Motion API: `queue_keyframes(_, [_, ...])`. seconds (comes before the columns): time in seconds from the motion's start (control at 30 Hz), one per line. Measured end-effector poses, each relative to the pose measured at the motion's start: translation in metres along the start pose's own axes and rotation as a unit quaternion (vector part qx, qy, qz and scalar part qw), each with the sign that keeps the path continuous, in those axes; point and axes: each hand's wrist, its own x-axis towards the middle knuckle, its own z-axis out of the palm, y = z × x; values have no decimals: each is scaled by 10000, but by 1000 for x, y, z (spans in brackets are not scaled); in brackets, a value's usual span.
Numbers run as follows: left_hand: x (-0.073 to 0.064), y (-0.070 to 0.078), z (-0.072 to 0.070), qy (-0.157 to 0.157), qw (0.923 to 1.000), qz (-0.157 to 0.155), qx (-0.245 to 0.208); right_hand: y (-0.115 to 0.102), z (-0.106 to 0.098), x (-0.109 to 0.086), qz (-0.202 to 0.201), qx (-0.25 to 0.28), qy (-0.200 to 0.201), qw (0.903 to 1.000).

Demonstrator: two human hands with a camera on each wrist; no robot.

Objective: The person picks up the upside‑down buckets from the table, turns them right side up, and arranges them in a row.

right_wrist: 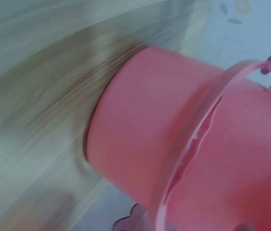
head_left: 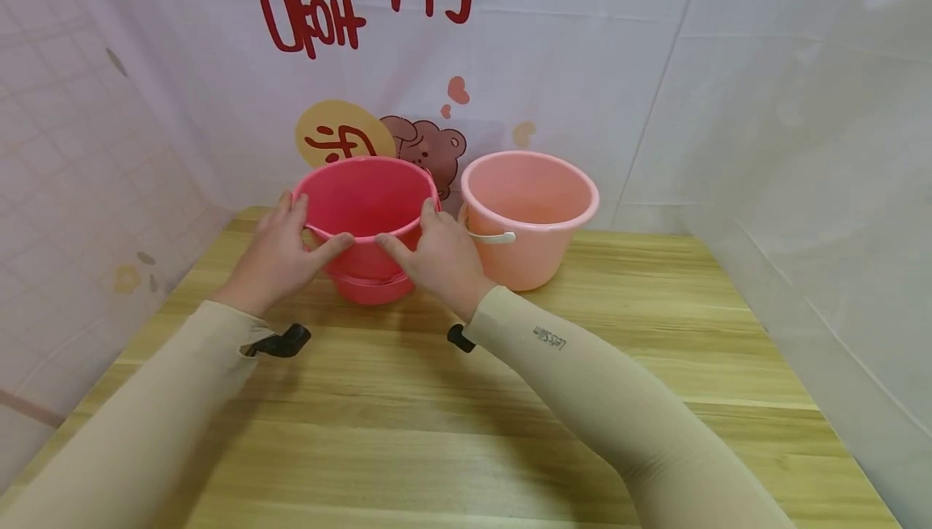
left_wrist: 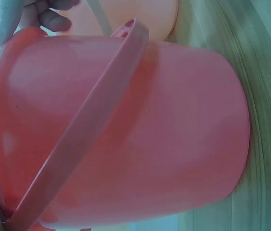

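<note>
A deep pink bucket [head_left: 371, 293] stands upright on the left half of the table, its mouth facing up. My left hand [head_left: 277, 254] holds its rim from the left, and my right hand [head_left: 447, 258] holds it from the right. Both thumbs lie along the near rim while the other fingers reach round the sides. The bucket's pink handle [left_wrist: 84, 127] hangs down across the near wall. Just right of my right hand is a paler, peach-pink bucket [head_left: 527, 258], also upright, with a white handle end [head_left: 498, 237] showing.
The wood-grain table [head_left: 437, 432] stretches in front of both buckets. Behind it hangs a white printed cloth [head_left: 582, 52] with red lettering, hearts and a bear, close to the buckets' backs. Black wrist devices [head_left: 287, 341] sit below my hands.
</note>
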Motion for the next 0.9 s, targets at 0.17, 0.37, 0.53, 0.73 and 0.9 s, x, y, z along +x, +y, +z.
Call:
queue_keyframes(0.17, [1, 6, 3, 92, 9999, -113, -54, -5, -2, -3, 181, 108, -325, 9993])
queue_keyframes(0.37, [4, 7, 5, 289, 9995, -16, -98, -5, -2, 2, 457, 58, -366, 9983])
queue_keyframes(0.53, [5, 3, 5, 335, 9992, -29, -224, -4, -2, 7, 623, 343, -496, 9962])
queue_keyframes(0.73, [7, 5, 7, 381, 9987, -100, -330, -2, 0, 9, 690, 683, -557, 9937])
queue_keyframes(0.9, [10, 7, 9, 417, 9983, -166, -383, 1, 1, 12, 675, 593, -417, 9951])
